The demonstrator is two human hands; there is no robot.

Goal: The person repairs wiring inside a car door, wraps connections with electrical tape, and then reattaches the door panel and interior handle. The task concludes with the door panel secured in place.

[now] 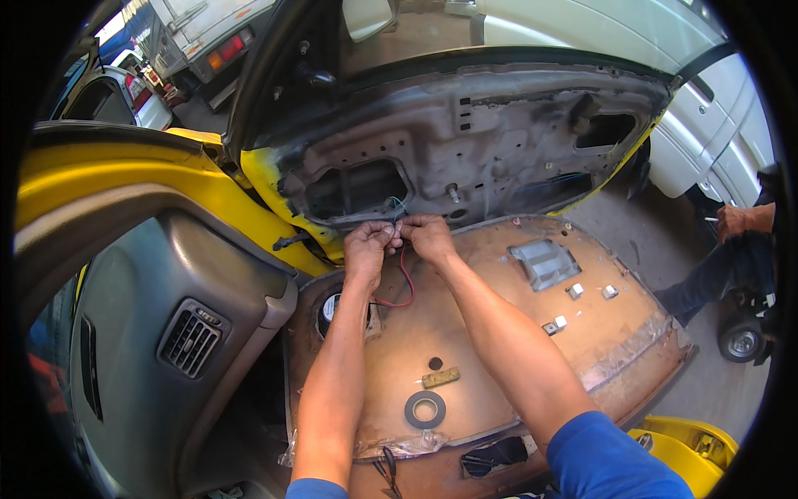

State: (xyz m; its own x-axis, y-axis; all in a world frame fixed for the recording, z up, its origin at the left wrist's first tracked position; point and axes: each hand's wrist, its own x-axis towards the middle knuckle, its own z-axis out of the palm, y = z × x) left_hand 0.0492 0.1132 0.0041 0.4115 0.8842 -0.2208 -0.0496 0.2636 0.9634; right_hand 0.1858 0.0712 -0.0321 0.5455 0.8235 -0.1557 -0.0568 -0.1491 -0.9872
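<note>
Blue sleeves lie nearest, both forearms reaching up the brown door panel (490, 333); one red wire (406, 283) runs lengthwise down from the fingers, curving back toward the speaker (331, 309); left hand (367, 245) and right hand (428, 235) meet fingertip to fingertip, each pinched narrow on the thin wire ends at the stripped metal door (499, 133); below the grip lie one roll of black tape (425, 409) and one small wooden block (440, 377).
</note>
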